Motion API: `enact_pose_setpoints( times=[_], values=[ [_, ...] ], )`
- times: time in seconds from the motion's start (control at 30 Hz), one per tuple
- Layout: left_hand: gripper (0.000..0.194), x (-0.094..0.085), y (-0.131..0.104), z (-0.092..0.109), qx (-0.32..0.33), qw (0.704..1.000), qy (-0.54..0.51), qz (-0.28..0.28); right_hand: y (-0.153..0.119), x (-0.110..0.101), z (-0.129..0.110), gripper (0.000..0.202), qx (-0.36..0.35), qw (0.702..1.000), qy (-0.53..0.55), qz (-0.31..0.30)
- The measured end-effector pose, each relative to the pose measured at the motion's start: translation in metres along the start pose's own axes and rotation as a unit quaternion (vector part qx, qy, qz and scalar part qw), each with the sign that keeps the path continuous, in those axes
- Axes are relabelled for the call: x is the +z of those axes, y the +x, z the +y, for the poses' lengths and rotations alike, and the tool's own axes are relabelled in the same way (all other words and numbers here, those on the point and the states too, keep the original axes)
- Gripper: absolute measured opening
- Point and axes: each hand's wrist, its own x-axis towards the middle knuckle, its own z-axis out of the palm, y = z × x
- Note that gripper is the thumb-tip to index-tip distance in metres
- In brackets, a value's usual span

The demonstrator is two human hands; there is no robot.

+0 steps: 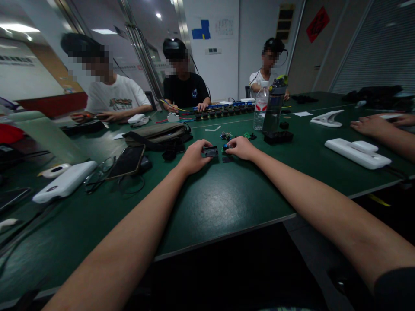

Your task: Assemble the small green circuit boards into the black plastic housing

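Note:
Between the thumb and fingers of my left hand (195,158) is a small black plastic case (211,151), its hollow side facing me. Close by on the right, my right hand (241,148) pinches a small green circuit board (224,149) with a bluish part on it; the fingers cover much of it. A flat black piece (228,160) lies on the table just below the gap between the hands. Beyond my fingers sit a small heap of metal parts (225,135) and some green circuit pieces (247,135).
Bottles (274,106) and a black block (278,137) stand beyond my right hand. A grey bag (157,134), a phone (127,161) and a white power bank (65,181) lie left on the green table (227,207). White devices (356,153) lie right. Several people sit around.

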Motion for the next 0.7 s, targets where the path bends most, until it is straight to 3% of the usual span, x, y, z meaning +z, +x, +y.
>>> enact_pose_setpoints(
  times=[0.3, 0.7],
  values=[
    [0.029, 0.0003, -0.0001, -0.0002, 0.001, 1.0, 0.001, -0.001, 0.0006, 0.0018, 0.0003, 0.019, 0.001, 1.0, -0.025, -0.005],
    [0.027, -0.0034, -0.0016, 0.0084, -0.008, 1.0, 0.016, -0.018, -0.0058, -0.0047, -0.0074, 0.048, 0.017, 1.0, 0.005, -0.005]
  ],
)
